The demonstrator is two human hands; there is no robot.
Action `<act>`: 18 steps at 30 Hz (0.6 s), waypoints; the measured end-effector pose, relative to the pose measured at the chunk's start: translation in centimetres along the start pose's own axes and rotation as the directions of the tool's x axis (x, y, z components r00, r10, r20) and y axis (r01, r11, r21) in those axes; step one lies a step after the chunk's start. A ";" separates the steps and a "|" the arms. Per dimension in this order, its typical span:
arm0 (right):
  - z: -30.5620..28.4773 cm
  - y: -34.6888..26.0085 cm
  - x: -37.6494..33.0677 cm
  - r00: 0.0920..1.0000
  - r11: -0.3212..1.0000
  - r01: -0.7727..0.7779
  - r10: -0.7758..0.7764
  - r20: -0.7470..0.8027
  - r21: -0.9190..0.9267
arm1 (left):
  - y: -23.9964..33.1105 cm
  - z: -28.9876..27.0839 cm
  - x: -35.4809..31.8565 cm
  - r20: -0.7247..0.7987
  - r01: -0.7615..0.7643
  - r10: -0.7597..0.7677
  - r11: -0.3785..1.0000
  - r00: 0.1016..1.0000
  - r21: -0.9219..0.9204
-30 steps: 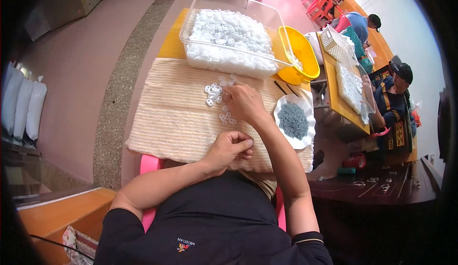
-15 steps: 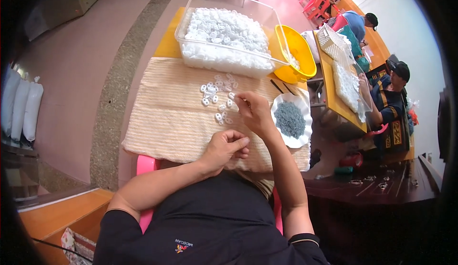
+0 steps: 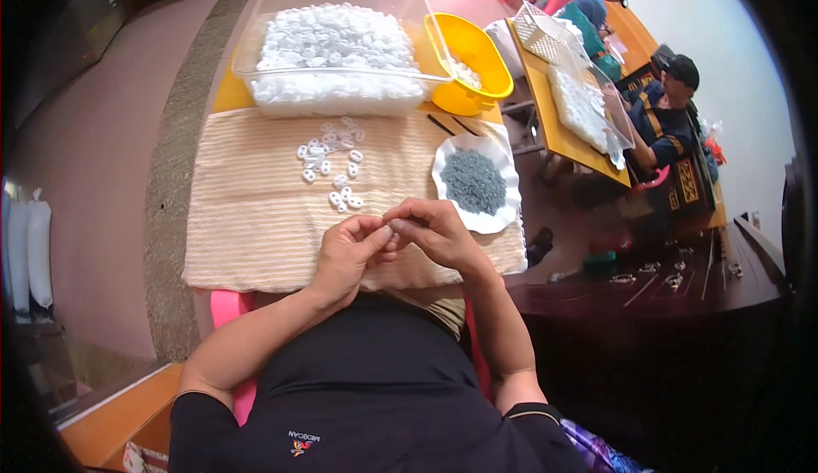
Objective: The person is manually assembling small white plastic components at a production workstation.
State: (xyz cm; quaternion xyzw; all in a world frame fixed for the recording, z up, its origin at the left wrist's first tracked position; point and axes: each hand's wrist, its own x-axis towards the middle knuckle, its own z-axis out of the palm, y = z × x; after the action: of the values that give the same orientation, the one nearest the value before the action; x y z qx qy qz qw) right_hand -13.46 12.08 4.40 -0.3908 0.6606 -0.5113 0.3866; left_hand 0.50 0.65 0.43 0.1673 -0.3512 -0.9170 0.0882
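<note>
My left hand and my right hand meet over the near part of the striped cloth. Fingers and thumb are pinched on both, fingertips touching; whatever sits between them is too small and hidden to name. Just beyond lie loose white oval plastic pieces with two holes, several more of them grouped farther off. To the right of my right hand is a white wavy-rimmed dish filled with tiny grey-blue bits.
A clear plastic bin heaped with white pieces stands at the table's far side, beside a yellow basin. Two thin dark sticks lie near the dish. Rightward, a person sits at another yellow table.
My right hand has come back from beside the loose white pieces to my left hand, and their fingertips now meet. The whole view has shifted, with the table appearing farther left.
</note>
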 end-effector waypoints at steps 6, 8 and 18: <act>2.6 1.1 -0.8 0.959 0.989 0.101 -0.068 -0.275 0.108 | -0.1 0.0 0.2 -0.068 -0.018 0.014 0.998 0.998 -0.057; 3.2 1.7 -1.0 0.946 0.991 0.118 -0.094 -0.311 0.059 | -0.1 0.1 0.2 -0.050 -0.017 0.013 0.998 0.999 -0.066; 4.6 2.4 -2.3 0.846 0.923 0.321 -0.380 -0.375 -0.211 | -0.1 0.3 0.0 -0.068 -0.057 0.051 0.994 0.996 -0.095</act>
State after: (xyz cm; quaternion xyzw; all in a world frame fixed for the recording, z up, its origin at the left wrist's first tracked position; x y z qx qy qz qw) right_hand -8.67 12.84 1.51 -0.4156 0.6780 -0.5959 0.1114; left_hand 0.40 0.86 0.59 0.1832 -0.3077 -0.9242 0.1325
